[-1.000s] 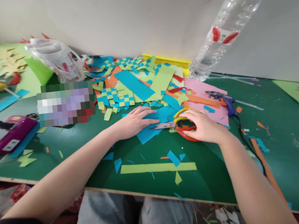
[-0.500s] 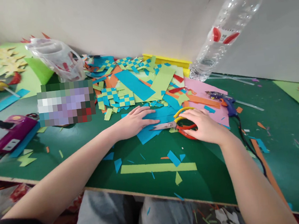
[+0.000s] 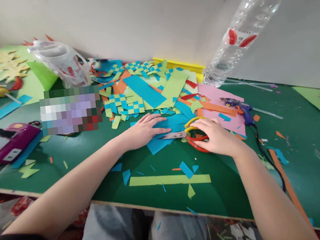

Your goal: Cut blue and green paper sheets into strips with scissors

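Note:
My left hand (image 3: 145,130) lies flat on a blue sheet of paper (image 3: 157,146), its fingers stretched out and apart. My right hand (image 3: 216,136) is closed on the handles of a pair of scissors (image 3: 180,134), one handle yellow and the other red. The blades point left over the blue paper, with the tips just below my left fingertips. Whether the blades grip the paper I cannot tell. In front of both hands lies a long light green paper strip (image 3: 169,180), with small blue scraps (image 3: 186,169) around it.
Behind the hands is a heap of cut paper with woven blue-green squares (image 3: 135,107). A blue glue gun (image 3: 244,112) rests on pink paper (image 3: 218,98) at right. A clear plastic bottle (image 3: 240,37) stands at the wall. A magenta device (image 3: 14,142) sits at left.
The scissors and my right hand have shifted slightly to the left across the blue paper. My left hand has stayed in place.

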{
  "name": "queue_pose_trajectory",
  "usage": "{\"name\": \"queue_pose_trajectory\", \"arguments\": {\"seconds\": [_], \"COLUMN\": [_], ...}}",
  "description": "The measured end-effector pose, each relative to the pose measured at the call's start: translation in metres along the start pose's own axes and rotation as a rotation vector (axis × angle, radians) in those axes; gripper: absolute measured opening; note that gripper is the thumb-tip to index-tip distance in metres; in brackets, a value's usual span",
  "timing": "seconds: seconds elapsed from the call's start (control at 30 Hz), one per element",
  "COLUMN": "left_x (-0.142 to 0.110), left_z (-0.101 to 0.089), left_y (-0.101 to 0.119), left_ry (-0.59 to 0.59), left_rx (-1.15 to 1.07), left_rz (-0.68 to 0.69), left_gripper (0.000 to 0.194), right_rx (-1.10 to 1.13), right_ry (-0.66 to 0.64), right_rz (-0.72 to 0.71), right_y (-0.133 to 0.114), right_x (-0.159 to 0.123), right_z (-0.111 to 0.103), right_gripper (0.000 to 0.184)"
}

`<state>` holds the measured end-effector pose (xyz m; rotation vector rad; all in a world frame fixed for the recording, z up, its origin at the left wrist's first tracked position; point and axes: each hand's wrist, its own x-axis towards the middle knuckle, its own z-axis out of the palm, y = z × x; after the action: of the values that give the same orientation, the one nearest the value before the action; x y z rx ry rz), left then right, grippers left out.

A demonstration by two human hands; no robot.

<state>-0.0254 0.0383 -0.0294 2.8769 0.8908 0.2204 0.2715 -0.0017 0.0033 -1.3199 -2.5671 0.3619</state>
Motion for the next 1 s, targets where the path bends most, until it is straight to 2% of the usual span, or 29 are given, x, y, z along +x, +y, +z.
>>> {"name": "queue_pose_trajectory", "arguments": {"seconds": [0.33, 0.53, 0.67, 0.77, 1.0], "left_x": [0.0, 0.004, 0.008, 0.008, -0.004], "left_z": [0.0, 0.001, 0.0, -0.003, -0.015], "left_y": [0.001, 0.011, 0.016, 0.014, -0.001], "left_ry": [0.011, 0.057, 0.135, 0.171, 0.113], "left_rx": [0.007, -0.02, -0.044, -0.047, -0.026], "left_rz": [0.002, -0.026, -0.04, -0.048, 0.071], "left_gripper": [0.05, 0.051, 0.034, 0.027, 0.028], "right_rx": [0.009, 0.002, -0.006, -0.002, -0.005], "right_ry": [-0.012, 0.007, 0.003, -0.015, -0.025], "right_rz": [-0.005, -0.006, 0.004, 0.009, 0.018], "right_y": [-0.004, -0.002, 0.002, 0.002, 0.003], "right_x": [0.0, 0.0, -0.001, -0.002, -0.002], "right_z": [0.0, -0.001, -0.001, -0.002, -0.003], "right_gripper": [0.034, 0.036, 0.037, 0.036, 0.036]}}
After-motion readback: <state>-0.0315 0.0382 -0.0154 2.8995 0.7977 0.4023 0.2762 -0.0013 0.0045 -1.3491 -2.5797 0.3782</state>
